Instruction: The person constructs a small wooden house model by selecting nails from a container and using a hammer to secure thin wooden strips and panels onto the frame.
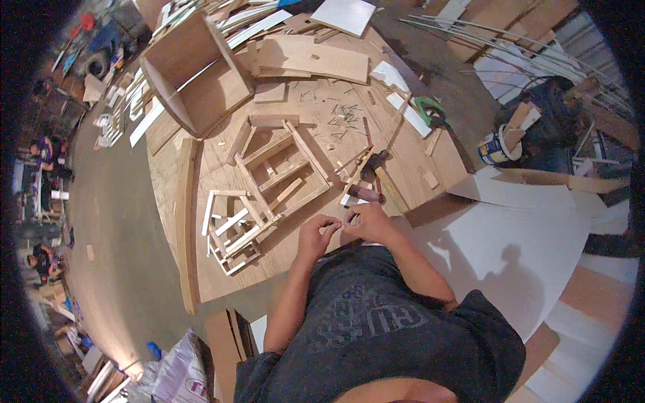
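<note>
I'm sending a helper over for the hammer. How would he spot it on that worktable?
Start at the big plywood worktable and find the slatted wooden frame in its middle. Just right of that frame, beyond the person's hands, lies the hammer: the only dark metal head among pale wood strips.

Dim workshop under warm, uneven light, seen through a heavy fisheye.
A hard shadow of the person falls on the white sheet (510,248); edges bend toward a black rim, and fine detail is soft and grainy.
</note>
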A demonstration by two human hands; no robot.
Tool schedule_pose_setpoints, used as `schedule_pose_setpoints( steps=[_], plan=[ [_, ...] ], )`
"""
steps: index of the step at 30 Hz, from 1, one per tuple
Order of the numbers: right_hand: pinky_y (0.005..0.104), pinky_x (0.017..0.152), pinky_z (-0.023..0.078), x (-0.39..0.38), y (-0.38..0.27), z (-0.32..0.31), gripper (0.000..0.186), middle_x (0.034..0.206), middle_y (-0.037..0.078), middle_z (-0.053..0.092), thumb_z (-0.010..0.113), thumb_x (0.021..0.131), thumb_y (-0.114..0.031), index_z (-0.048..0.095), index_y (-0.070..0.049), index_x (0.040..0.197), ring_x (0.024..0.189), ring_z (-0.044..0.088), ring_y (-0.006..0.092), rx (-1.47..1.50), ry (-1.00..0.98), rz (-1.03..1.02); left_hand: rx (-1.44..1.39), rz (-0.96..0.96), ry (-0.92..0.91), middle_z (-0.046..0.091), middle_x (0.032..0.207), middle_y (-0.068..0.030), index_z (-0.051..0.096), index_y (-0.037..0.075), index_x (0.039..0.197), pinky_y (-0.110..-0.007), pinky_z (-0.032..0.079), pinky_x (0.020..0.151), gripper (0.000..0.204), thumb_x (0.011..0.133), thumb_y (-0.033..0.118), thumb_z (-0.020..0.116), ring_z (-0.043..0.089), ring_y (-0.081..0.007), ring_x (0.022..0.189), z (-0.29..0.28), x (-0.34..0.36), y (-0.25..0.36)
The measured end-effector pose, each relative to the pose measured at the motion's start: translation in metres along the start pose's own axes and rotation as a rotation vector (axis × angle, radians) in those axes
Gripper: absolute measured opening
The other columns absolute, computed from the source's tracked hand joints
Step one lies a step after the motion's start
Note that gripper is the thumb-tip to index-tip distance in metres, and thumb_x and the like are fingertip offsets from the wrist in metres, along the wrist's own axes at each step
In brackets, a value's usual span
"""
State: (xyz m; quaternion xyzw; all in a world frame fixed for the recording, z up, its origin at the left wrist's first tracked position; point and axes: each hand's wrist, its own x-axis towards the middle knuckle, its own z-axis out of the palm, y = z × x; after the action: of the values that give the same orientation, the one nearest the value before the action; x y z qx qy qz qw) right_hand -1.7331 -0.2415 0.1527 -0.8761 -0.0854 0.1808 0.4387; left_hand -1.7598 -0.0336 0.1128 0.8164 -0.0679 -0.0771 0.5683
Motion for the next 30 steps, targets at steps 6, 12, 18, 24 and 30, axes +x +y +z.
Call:
schedule_pose_setpoints(
  steps=[6,12,18,24,30],
  plan=[
    [0.0384,0.073,0.060,-0.023,-0.002,0.015,0.025,0.086,0.013,0.077,0.083,0.082,-0.025,0.078,-0.005,0.095,0.076,0.075,0.0237,0.052,0.122,0.123,-0.043,-0.023,-0.038,0.077,0.096,-0.0146,0.076,0.000,0.105,-0.034,0.059,0.083,0.011,0.095,0.005,0.074,0.076,-0.0215,0.089,0.014,-0.007,-0.010],
    [0.0271,0.071,0.056,-0.032,0.017,0.034,0.012,0.091,0.002,0.075,0.078,0.092,-0.010,0.076,0.001,0.096,0.082,0.068,0.0075,0.332,0.259,0.106,-0.114,0.039,-0.013,0.077,0.096,-0.0130,0.075,0.000,0.105,-0.033,0.058,0.083,0.011,0.095,0.005,0.074,0.075,-0.0203,0.088,0.018,-0.005,-0.003],
    [0.0254,0.069,0.054,-0.021,0.001,0.030,0.013,0.089,0.003,0.074,0.077,0.091,-0.011,0.073,0.000,0.097,0.077,0.065,0.0065,0.340,0.351,0.051,-0.069,0.007,0.060,0.078,0.097,-0.0121,0.077,0.001,0.104,-0.033,0.058,0.083,0.012,0.094,0.008,0.076,0.075,-0.0200,0.088,0.000,-0.008,0.003],
    [0.0230,0.066,0.052,0.010,-0.019,0.053,0.011,0.082,-0.001,0.070,0.077,0.090,-0.011,0.071,-0.002,0.094,0.073,0.062,0.0044,0.226,0.337,-0.081,0.001,-0.038,0.336,0.078,0.101,-0.0112,0.078,0.004,0.105,-0.034,0.058,0.086,0.013,0.095,0.012,0.076,0.075,-0.0199,0.091,-0.054,-0.032,-0.015],
    [0.0318,0.071,0.056,0.031,-0.020,0.088,0.019,0.085,0.007,0.075,0.079,0.091,-0.021,0.075,-0.003,0.097,0.075,0.069,0.0124,0.400,0.234,-0.034,0.018,-0.216,0.615,0.079,0.099,-0.0086,0.077,0.005,0.111,-0.032,0.056,0.082,0.018,0.097,0.017,0.075,0.072,-0.0172,0.088,-0.086,-0.076,-0.044]
  ],
)
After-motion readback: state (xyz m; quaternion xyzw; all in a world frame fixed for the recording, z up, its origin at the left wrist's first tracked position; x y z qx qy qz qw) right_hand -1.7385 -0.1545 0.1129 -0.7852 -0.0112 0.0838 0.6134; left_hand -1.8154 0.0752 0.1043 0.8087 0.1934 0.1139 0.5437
